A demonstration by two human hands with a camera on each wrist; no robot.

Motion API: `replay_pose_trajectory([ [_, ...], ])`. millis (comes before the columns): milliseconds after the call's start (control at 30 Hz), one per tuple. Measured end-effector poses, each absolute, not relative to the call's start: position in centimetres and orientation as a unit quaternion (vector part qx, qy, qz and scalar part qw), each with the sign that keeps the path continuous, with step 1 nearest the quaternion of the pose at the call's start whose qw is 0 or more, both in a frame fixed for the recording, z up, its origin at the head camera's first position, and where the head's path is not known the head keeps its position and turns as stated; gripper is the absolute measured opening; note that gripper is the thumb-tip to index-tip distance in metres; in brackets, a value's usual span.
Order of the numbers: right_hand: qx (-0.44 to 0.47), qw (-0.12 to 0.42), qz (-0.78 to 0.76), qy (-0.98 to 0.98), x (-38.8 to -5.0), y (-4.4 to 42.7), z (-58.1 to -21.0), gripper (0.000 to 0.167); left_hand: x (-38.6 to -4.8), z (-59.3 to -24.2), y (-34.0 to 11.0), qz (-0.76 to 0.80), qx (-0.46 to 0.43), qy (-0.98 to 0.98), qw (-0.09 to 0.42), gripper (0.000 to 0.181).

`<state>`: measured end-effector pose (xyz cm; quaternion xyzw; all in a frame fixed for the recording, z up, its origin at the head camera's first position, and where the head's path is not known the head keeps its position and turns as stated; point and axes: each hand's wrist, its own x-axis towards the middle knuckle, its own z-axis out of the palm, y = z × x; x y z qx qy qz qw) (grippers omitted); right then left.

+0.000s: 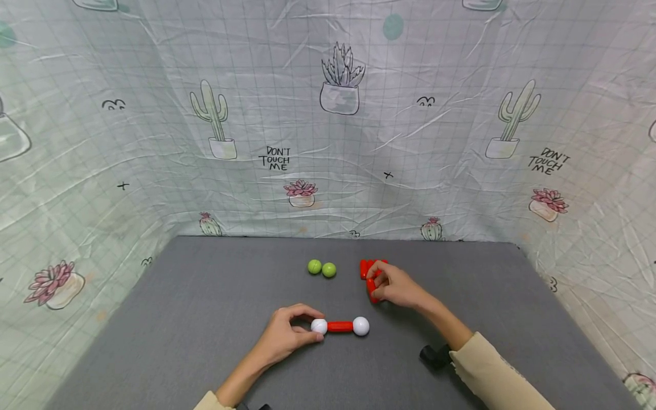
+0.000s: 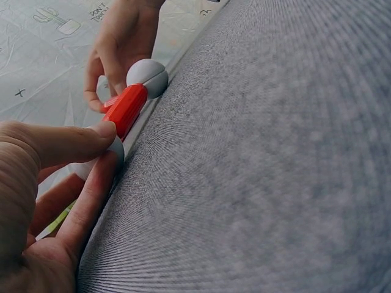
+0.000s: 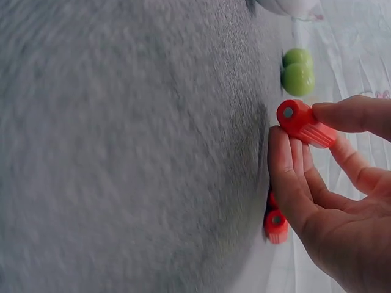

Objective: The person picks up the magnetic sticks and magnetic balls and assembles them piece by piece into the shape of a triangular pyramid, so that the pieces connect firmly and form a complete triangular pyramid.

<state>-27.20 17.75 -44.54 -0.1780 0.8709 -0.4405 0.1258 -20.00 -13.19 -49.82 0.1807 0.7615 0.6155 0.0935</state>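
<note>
A red rod [image 1: 340, 327] lies on the grey table with a white ball [image 1: 361, 326] at its right end and another white ball [image 1: 319, 326] at its left end. The left hand [image 1: 287, 335] pinches the left ball between thumb and fingers. Farther back, the right hand [image 1: 400, 287] holds a separate red rod [image 1: 372, 290] by thumb and fingertips. In the right wrist view this red rod [image 3: 299, 122] shows a round grey spot on its end face. Several red rods [image 1: 364, 269] lie side by side just behind the right hand, which partly hides them.
Two green balls [image 1: 322, 269] sit near the back of the table, left of the red rods. A black device [image 1: 434, 357] is by the right wrist. Patterned cloth [image 1: 338, 142] stands behind and along both sides of the grey table [image 1: 205, 285].
</note>
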Motion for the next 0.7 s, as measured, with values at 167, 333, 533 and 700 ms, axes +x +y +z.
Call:
replay_pose_trajectory([
  [167, -0.185, 0.136, -0.434, 0.871, -27.0, 17.0, -44.7, 0.034, -19.9, -49.7, -13.1, 0.617, 0.178, 0.761, 0.095, 0.040],
  [333, -0.189, 0.149, -0.443, 0.864, -26.7, 16.3, -44.8, 0.032, -19.9, -49.7, -13.0, 0.621, 0.179, 0.757, 0.093, 0.040],
  [533, -0.210, 0.162, -0.458, 0.849, -26.6, 15.5, -44.9, 0.031, -20.0, -49.7, -13.1, 0.619, 0.181, 0.759, 0.092, 0.041],
  [700, -0.216, 0.181, -0.464, 0.840, -26.5, 15.2, -44.9, 0.032, -20.0, -49.8, -13.1, 0.616, 0.183, 0.760, 0.092, 0.040],
])
